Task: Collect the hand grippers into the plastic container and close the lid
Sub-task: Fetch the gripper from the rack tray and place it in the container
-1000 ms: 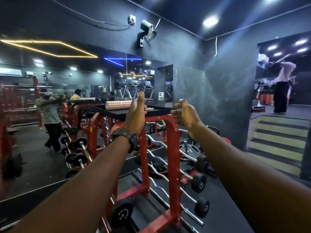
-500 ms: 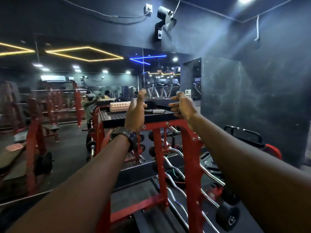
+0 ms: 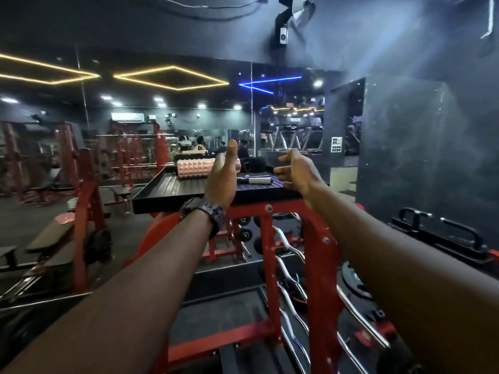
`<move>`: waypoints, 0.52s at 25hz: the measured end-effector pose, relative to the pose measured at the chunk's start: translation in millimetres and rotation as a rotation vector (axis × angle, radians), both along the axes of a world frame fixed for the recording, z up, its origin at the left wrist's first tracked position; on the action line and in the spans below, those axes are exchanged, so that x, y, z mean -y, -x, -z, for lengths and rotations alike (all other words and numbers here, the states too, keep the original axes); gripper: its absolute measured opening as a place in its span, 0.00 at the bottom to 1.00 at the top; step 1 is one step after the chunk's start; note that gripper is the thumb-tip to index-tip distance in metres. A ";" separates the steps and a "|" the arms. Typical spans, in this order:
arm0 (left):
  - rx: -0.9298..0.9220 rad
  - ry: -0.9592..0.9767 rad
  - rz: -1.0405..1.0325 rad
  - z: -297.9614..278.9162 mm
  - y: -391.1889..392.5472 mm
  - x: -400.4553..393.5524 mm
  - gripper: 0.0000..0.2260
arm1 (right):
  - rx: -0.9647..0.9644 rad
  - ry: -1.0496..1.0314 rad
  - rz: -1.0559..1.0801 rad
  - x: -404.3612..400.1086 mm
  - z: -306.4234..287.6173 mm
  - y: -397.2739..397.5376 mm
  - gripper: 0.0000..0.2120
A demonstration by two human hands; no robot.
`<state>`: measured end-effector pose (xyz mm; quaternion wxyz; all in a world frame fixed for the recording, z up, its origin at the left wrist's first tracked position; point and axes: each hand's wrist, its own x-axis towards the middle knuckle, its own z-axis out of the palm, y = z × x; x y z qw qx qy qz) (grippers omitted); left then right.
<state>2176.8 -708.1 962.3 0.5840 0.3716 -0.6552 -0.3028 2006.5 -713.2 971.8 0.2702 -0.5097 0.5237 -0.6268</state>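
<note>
Both my arms reach forward over a black ribbed tray [image 3: 167,190] on top of a red steel rack [image 3: 270,238]. My left hand [image 3: 221,176], with a dark watch on the wrist, is held upright over the tray's front edge, fingers apart and empty. My right hand [image 3: 297,171] hovers at the tray's right edge, fingers loosely spread, holding nothing. On the tray lie a pink foam roller [image 3: 194,167], a dark bag-like object [image 3: 253,164] and a small black-and-white handle-shaped item [image 3: 256,180]. I see no plastic container, and I cannot tell which item is a hand gripper.
Curl bars [image 3: 291,265] hang on the red rack below the tray. A wall mirror behind reflects red gym machines and people. A bench [image 3: 51,236] stands to the left, a black-handled machine [image 3: 442,233] to the right, a dark wall at far right.
My view has swung left and closer to the rack, so the tray top now shows. Both hands stay raised and empty; the right one has opened a little.
</note>
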 end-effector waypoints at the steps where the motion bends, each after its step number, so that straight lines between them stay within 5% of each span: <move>1: 0.005 0.006 -0.005 0.0 4.5 8.6 0.31 | -0.005 0.004 -0.002 11.1 -0.5 5.5 0.16; 5: -0.025 0.007 -0.036 -1.5 12.7 62.6 0.42 | -0.015 0.000 -0.018 65.1 -2.1 19.3 0.16; 13: 0.042 -0.007 -0.019 -25.8 15.4 177.6 0.34 | -0.034 -0.086 -0.075 189.8 -13.4 13.7 0.17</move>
